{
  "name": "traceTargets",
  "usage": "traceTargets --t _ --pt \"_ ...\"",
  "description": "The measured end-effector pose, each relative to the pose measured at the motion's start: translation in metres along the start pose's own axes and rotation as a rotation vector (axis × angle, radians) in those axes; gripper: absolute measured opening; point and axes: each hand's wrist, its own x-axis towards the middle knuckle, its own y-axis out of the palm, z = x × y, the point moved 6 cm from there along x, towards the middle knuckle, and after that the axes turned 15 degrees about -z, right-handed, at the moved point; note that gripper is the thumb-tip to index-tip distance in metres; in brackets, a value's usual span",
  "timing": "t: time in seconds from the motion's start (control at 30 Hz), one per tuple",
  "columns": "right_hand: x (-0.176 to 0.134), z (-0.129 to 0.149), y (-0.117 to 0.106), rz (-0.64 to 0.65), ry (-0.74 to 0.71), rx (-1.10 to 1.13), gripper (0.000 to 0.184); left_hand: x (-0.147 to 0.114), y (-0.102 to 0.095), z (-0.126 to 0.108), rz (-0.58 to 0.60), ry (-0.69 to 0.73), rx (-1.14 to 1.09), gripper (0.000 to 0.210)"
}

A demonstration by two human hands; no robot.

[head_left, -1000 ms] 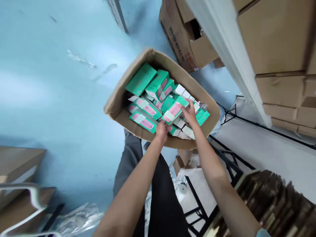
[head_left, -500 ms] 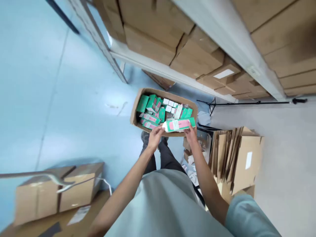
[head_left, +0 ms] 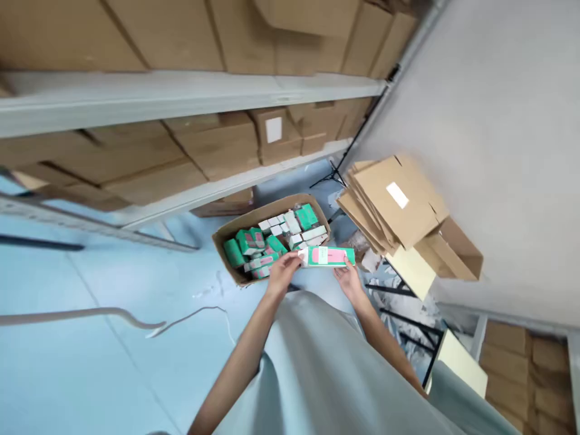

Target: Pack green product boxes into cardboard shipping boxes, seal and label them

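A slim green, white and pink product box is held level between my two hands, in front of my body. At its white left end, my left hand pinches it between thumb and fingers. My right hand grips the green right end, fingers at its lower edge. Just beyond lies an open carton on the floor, holding several similar green boxes and small white boxes. The held box overlaps the carton's near right edge in view.
Shelving packed with brown cartons runs across the far side. Flattened cardboard leans at the right, near a pale wall. A grey hose or cable hangs at the left. A black stand is behind the carton.
My view has turned to the right, so the shelves now run across the top. Both hands still hold the product box, now further from the carton's middle and over its near right edge.
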Motion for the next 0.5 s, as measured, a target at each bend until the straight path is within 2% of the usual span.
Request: traceTargets --t 0.1,0.17,0.3,0.4,0.5 --pt "-0.028 0.014 -0.109 -0.217 -0.059 0.286 0.037 -0.062 0.06 0.035 0.159 0.026 0.121 0.061" --pt "-0.053 0.021 -0.187 -0.289 -0.114 0.398 0.033 -0.113 0.102 0.069 0.264 0.04 0.204 0.06" --pt "-0.122 0.029 -0.352 -0.467 -0.255 0.576 0.033 -0.239 0.183 0.151 0.499 0.052 0.344 0.065" --pt "-0.181 0.017 -0.466 -0.61 -0.331 0.753 0.039 -0.347 0.229 0.213 0.778 0.01 0.419 0.073" --pt "-0.237 -0.009 -0.557 -0.736 -0.379 0.941 0.039 -0.449 0.256 0.272 1.082 -0.052 0.524 0.091"
